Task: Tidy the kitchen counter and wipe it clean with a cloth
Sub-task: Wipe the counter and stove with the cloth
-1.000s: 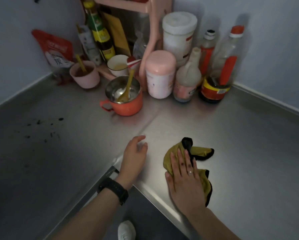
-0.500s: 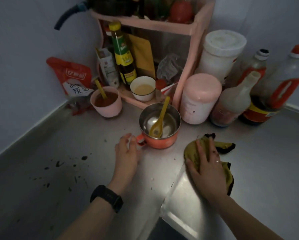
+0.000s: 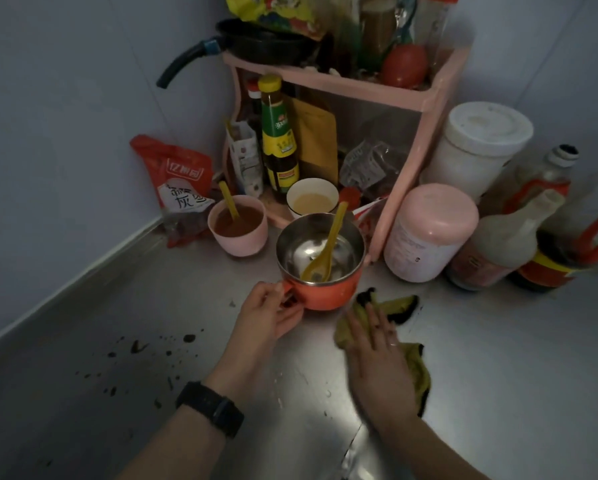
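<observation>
The steel tabletop [image 3: 498, 375] fills most of your view, running into a corner between two pale walls, with dark specks [image 3: 141, 348] scattered over its left part. In that corner stands a pink shelf rack [image 3: 412, 140]; a black pan [image 3: 263, 43] sits on its top level, its handle sticking out to the left. Right of the rack are a big white tub [image 3: 477, 147], a pink-lidded jar [image 3: 429, 233], and several bottles, one with a red handle [image 3: 581, 244]. Their labels are too dim to read.

On the rack's lower level stands a dark sauce bottle [image 3: 278, 140] with a yellow cap and a green and yellow label; its print is too small to make out. Left of the rack a red bag [image 3: 180, 181] leans against the wall; it shows large white Chinese writing, including the character 灰.

In front of the bag is a pink cup [image 3: 238, 226] of brown liquid with a yellow spoon in it. A white cup [image 3: 313, 199] of pale liquid sits on the rack's base. Before it stands an orange pot [image 3: 320, 261] with a steel inside and a yellow spoon [image 3: 325, 251] resting in it.

Your left hand [image 3: 270, 317], with a black band on the wrist, curls around the pot's handle, fingers closed on it. Your right hand [image 3: 377, 355] lies flat and spread open, palm down on the yellow cloth [image 3: 405, 306], which sits on the tabletop just right of the pot.
</observation>
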The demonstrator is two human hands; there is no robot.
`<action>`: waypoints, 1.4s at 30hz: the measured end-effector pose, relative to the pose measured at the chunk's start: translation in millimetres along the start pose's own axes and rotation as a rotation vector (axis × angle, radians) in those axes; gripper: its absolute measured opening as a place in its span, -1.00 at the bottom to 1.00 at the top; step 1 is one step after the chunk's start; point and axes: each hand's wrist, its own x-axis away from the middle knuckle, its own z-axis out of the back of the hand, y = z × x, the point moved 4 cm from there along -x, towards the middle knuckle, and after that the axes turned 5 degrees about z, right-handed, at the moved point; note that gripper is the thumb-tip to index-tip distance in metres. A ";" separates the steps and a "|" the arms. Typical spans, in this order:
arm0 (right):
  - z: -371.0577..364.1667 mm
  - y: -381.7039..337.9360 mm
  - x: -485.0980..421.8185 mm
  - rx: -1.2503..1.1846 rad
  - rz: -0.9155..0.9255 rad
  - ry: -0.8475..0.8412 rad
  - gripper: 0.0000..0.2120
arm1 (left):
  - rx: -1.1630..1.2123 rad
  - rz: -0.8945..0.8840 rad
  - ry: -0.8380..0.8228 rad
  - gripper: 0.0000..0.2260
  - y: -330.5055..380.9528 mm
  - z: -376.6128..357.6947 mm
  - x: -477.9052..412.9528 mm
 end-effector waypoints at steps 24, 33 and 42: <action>-27.3 -98.7 -36.9 -0.029 0.377 -0.067 -0.54 | -0.051 -0.006 0.175 -0.85 32.9 4.2 -1.4; -35.2 -102.9 -15.2 0.062 0.436 -0.103 -0.64 | -0.078 0.140 0.128 -0.83 -17.1 -28.0 -25.5; -27.4 -91.8 -9.8 -0.044 0.557 -0.123 -0.48 | -0.169 0.157 0.036 -0.85 27.1 -1.8 -51.7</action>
